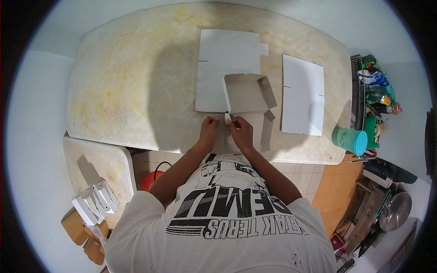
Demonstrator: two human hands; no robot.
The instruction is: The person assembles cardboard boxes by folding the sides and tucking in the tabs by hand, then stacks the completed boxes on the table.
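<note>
A partly folded cardboard box (248, 94) lies at the table's near middle, white outside and greyish inside. Its tray part has raised walls, and a flat lid panel (255, 127) with a side flap extends toward me. My right hand (241, 133) pinches a small white flap (227, 118) at the box's near left corner. Just left of it, my left hand (209, 133) has its fingers pressed together beside the lid panel. Whatever sits between those left fingertips is too small to make out.
Behind the box lie flat white cardboard sheets (227, 50); another flat sheet (302, 98) is to the right. A teal-lidded container (350, 140) stands at the right edge. Several folded white boxes (95, 202) rest on the lower-left table. A rack with packets (375, 77) borders the right side.
</note>
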